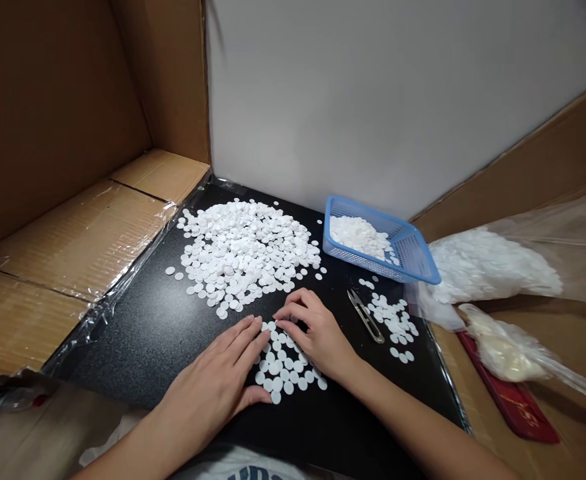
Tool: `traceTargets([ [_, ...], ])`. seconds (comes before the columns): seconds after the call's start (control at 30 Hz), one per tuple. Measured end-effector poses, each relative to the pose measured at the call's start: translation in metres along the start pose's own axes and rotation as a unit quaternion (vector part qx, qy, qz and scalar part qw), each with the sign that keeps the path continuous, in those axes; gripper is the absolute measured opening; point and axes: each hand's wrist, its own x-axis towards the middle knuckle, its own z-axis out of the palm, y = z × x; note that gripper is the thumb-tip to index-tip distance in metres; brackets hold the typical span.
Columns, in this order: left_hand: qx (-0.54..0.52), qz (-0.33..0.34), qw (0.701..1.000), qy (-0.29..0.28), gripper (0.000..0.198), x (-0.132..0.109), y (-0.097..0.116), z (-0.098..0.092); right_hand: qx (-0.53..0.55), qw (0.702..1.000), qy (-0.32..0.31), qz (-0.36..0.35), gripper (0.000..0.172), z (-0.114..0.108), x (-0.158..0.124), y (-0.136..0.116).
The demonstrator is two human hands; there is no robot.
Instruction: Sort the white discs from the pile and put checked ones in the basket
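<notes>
White discs [286, 365] lie gathered between my left hand [213, 387] and right hand [320, 335], both open and empty; sliding them calls, I think, for light pressure.

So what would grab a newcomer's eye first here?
The big heap of white discs on the black mat, centre rear. In front, the left hand and right hand rest on a small patch of discs. A blue basket with more discs sits right rear.
</notes>
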Motion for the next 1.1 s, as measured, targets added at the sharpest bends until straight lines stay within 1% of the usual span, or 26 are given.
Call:
traceTargets([
  [0.07, -0.024, -0.006, 1.000, -0.015, 0.063, 0.001, -0.001, -0.005, 0.006, 1.000, -0.006, 0.017, 0.013, -0.008, 0.003, -0.002],
  [0.17, -0.065, 0.003, 0.997, -0.039, 0.063, 0.008, -0.007, -0.012, 0.033, 0.996, 0.003, 0.078, 0.018, -0.035, 0.001, 0.006],
  [0.2, -0.075, 0.017, 0.996, -0.049, 0.064, 0.012, -0.010, -0.014, 0.028, 0.993, 0.021, 0.111, 0.020, -0.048, -0.003, 0.013],
  [0.27, -0.089, 0.055, 0.992, -0.071, 0.068, 0.022, -0.015, -0.016, -0.021, 0.981, 0.073, 0.180, 0.024, -0.073, -0.016, 0.033],
  [0.3, -0.093, 0.072, 0.989, -0.085, 0.071, 0.029, -0.017, -0.016, -0.057, 0.970, 0.106, 0.209, 0.027, -0.085, -0.025, 0.045],
  [0.37, -0.100, 0.098, 0.984, -0.114, 0.078, 0.043, -0.019, -0.015, -0.131, 0.948, 0.143, 0.253, 0.032, -0.104, -0.045, 0.070],
  [0.43, -0.104, 0.114, 0.978, -0.142, 0.086, 0.058, -0.019, -0.014, -0.182, 0.934, 0.151, 0.267, 0.037, -0.116, -0.063, 0.089],
  [0.5, -0.111, 0.124, 0.972, -0.165, 0.091, 0.072, -0.017, -0.013, -0.214, 0.929, 0.164, 0.252, 0.041, -0.120, -0.075, 0.100],
  [0.57, -0.130, 0.140, 0.966, -0.177, 0.089, 0.081, -0.016, -0.013, -0.230, 0.928, 0.188, 0.226, 0.044, -0.118, -0.081, 0.101],
  [0.63, -0.154, 0.162, 0.957, -0.184, 0.084, 0.085, -0.015, -0.012, -0.225, 0.932, 0.205, 0.199, 0.043, -0.112, -0.078, 0.093],
  [0.67, -0.164, 0.174, 0.953, -0.189, 0.082, 0.085, -0.014, -0.012, -0.213, 0.937, 0.204, 0.185, 0.041, -0.108, -0.075, 0.087],
  [0.77, -0.177, 0.204, 0.941, -0.204, 0.080, 0.080, -0.013, -0.013, -0.152, 0.966, 0.162, 0.131, 0.029, -0.092, -0.056, 0.064],
  [0.83, -0.179, 0.218, 0.938, -0.202, 0.082, 0.075, -0.010, -0.013, -0.108, 0.982, 0.131, 0.081, 0.021, -0.077, -0.039, 0.049],
  [0.9, -0.178, 0.228, 0.938, -0.192, 0.082, 0.072, -0.007, -0.015, -0.075, 0.992, 0.101, 0.027, 0.017, -0.060, -0.020, 0.036],
  [0.97, -0.174, 0.232, 0.938, -0.189, 0.079, 0.069, -0.004, -0.017, -0.048, 0.996, 0.068, -0.031, 0.018, -0.041, -0.002, 0.027],
  [1.03, -0.168, 0.223, 0.942, -0.184, 0.069, 0.067, -0.003, -0.020, -0.034, 0.995, 0.050, -0.082, 0.019, -0.024, 0.015, 0.021],
  [1.1, -0.154, 0.197, 0.956, -0.155, 0.052, 0.064, -0.005, -0.021, -0.042, 0.993, 0.049, -0.099, 0.018, -0.011, 0.030, 0.020],
])
